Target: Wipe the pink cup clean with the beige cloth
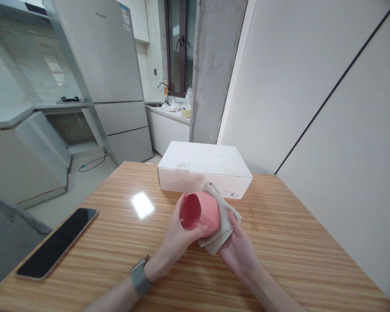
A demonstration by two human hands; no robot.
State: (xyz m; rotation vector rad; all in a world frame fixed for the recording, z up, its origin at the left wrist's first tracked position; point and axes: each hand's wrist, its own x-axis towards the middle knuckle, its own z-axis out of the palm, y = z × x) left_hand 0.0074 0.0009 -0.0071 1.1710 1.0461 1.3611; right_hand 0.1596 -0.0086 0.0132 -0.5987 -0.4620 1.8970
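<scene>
A pink faceted cup (209, 212) is tilted on its side, its opening turned toward the left. My left hand (180, 229) grips it by the rim, with the thumb along the near edge and the fingers on the far side. Against the cup's right side lies a folded beige cloth (225, 223). My right hand (238, 249) holds this cloth, thumb on top and the other fingers hidden beneath it. Both hands are above the wooden table (143, 264). Directly behind the cup stands a closed white box (204, 158).
A black-screened phone (58, 242) lies at the table's left edge. A white wall (328, 143) borders the table on the right. Beyond the table are a grey fridge (107, 65), a concrete pillar (211, 73) and a sink counter with a faucet (164, 89).
</scene>
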